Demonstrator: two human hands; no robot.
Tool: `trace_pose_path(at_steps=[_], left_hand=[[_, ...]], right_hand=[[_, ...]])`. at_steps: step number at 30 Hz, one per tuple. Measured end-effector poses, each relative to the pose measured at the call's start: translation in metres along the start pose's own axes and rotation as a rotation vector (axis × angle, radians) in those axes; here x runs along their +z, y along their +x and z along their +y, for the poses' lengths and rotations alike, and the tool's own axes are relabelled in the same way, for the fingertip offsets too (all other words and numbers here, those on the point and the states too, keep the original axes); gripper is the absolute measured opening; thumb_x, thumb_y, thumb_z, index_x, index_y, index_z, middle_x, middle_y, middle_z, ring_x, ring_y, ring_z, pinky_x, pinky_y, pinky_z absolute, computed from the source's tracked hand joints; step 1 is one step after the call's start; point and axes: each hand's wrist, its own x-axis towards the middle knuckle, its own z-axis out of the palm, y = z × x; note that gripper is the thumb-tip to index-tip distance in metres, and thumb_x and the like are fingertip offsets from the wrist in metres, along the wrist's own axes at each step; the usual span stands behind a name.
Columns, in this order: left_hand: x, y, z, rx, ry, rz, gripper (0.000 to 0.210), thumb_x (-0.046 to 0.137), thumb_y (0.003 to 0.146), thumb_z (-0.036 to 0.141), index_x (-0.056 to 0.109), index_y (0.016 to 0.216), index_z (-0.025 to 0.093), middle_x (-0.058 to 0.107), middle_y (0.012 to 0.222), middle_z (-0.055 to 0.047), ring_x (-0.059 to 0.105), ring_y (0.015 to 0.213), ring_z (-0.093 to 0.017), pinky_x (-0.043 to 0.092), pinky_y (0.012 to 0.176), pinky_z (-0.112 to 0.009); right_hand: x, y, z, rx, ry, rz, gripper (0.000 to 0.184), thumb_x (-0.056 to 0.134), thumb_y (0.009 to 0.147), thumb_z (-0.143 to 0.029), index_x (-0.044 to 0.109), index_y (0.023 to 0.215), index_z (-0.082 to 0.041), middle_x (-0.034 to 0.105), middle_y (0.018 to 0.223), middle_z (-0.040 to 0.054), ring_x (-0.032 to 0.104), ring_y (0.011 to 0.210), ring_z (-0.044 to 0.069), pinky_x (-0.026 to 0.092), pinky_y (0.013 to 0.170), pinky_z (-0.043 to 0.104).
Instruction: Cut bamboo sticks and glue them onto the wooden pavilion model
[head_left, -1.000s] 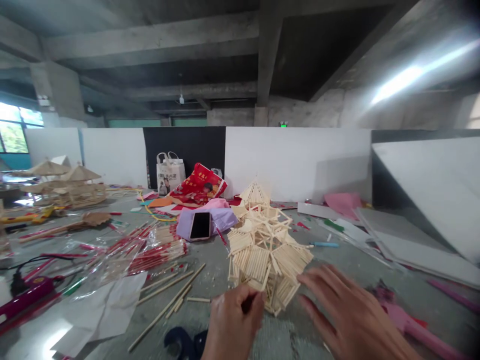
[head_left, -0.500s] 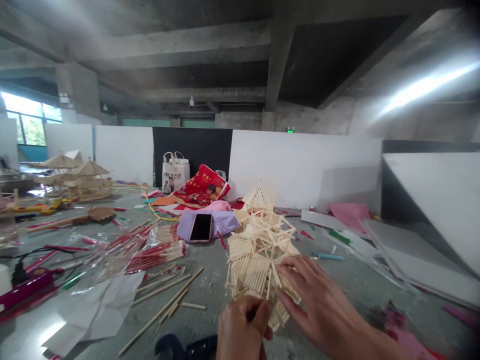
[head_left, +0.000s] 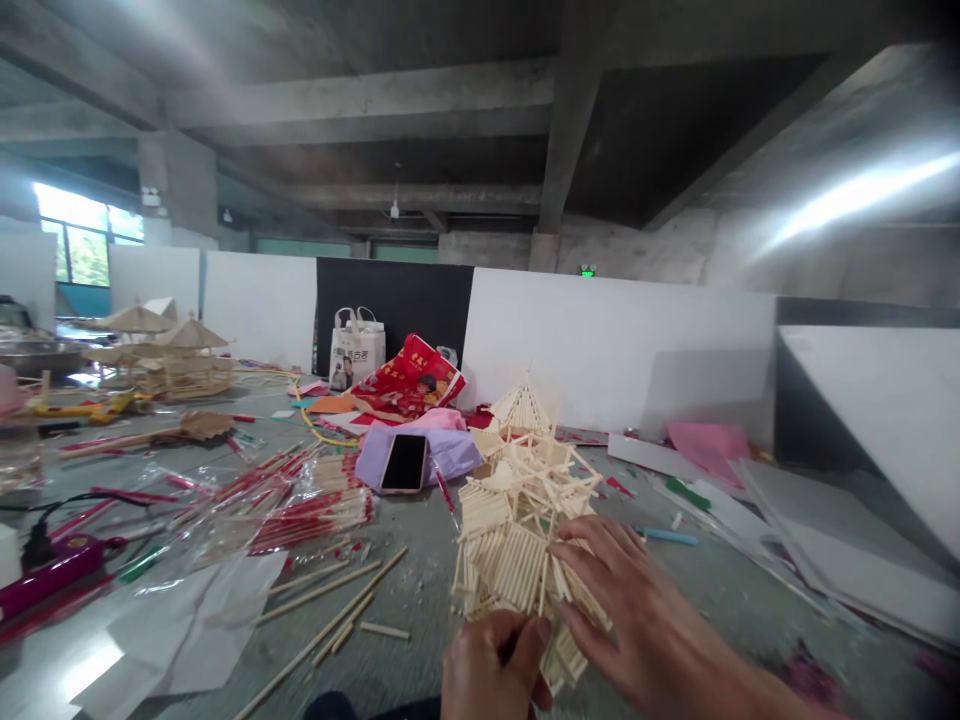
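Model (head_left: 517,565): on the tabletop (head_left: 420,570), straight ahead of the person, its near side partly covered by the hands.
Left hand (head_left: 491,665): thumb and forefinger pinched together at the model's near edge; whether they grip a stick, I cannot tell.
Right hand (head_left: 637,620): fingers loosely spread, tips against the model's right side.
Step at the near edge: apparently fine finger work by the left, the right seeming to steady.
Next move: calls for light pressure, since the thin sticks look easily shifted.
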Motion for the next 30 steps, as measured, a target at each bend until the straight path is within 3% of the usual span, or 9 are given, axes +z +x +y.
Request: trace_pose_path(at_steps=[5,11,19,25,30], left_hand=[[0.004,0.008,-0.010,-0.084,-0.298,-0.064,0.059,0.056,0.049,0.075,0.053,0.051,0.016,0.047,0.037,0.001,0.032,0.029,-0.006,0.019,0.035,-0.020],[0.003,0.008,-0.005,-0.160,-0.464,-0.101,0.060,0.063,0.039,0.073,0.053,0.053,0.015,0.043,0.035,0.004,0.031,0.028,-0.004,0.017,0.035,-0.019],[-0.001,0.004,0.002,-0.230,-0.536,-0.162,0.043,0.067,0.053,0.054,0.045,0.046,0.018,0.040,0.035,0.006,0.033,0.027,-0.004,0.016,0.032,-0.019],[-0.008,-0.003,0.010,-0.412,-0.729,-0.205,0.029,0.057,0.067,0.041,0.060,0.069,0.012,0.045,0.044,0.006,0.034,0.030,-0.002,0.019,0.034,-0.015],[-0.008,-0.003,0.007,-0.437,-0.845,-0.260,0.030,0.052,0.071,0.040,0.060,0.068,0.011,0.046,0.045,0.005,0.035,0.030,-0.002,0.021,0.034,-0.015]], right_hand=[[0.001,0.004,0.000,0.006,0.033,0.017,0.026,0.053,0.074,-0.012,0.054,0.099,-0.019,0.052,0.107,0.0071,0.046,0.103,0.022,0.040,0.089,0.040],[0.000,0.003,0.002,-0.004,0.029,0.012,0.027,0.053,0.075,-0.014,0.054,0.101,-0.018,0.053,0.108,0.0077,0.046,0.104,0.022,0.040,0.090,0.040],[0.002,0.002,0.000,-0.014,-0.087,-0.054,0.024,0.053,0.078,-0.022,0.057,0.102,-0.020,0.056,0.110,0.0057,0.047,0.106,0.023,0.040,0.092,0.043],[0.004,0.004,-0.003,-0.015,-0.169,-0.079,0.022,0.051,0.078,-0.019,0.058,0.099,-0.018,0.057,0.109,0.0075,0.047,0.106,0.025,0.039,0.093,0.046],[0.010,0.001,-0.003,-0.054,-0.260,-0.065,0.025,0.049,0.081,-0.019,0.057,0.105,-0.016,0.056,0.111,0.0105,0.046,0.108,0.026,0.039,0.093,0.046]])
